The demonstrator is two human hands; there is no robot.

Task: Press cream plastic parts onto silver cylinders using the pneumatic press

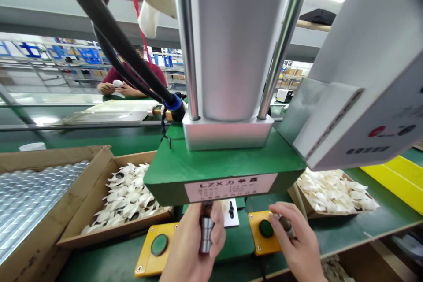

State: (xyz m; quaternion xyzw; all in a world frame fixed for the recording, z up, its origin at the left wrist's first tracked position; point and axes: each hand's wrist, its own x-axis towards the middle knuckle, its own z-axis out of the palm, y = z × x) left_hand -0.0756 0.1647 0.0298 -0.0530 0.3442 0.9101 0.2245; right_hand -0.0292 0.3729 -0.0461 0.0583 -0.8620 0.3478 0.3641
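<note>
Below the green press head point(228, 158), my left hand point(190, 240) is closed around a shiny stepped metal cylinder point(206, 233), held upright; its dark top end is partly hidden. My right hand point(294, 240) pinches a small round metal piece point(284, 224) between thumb and fingers, too little of it showing to name. The right hand's thumb lies close to the green button point(266, 228) on the right yellow box; whether they touch I cannot tell. Left of my left hand is another green button point(159, 244) on a yellow box. Behind my hands, a white plate point(231, 213) is partly visible.
White bladed plastic parts fill cardboard boxes at left point(130, 194) and right point(333, 191). Shiny metal tubes point(36, 198) lie in a carton at far left. Black hoses point(109, 31) hang beside the press, a grey control box point(370, 110) juts at right. A person point(155, 77) sits across.
</note>
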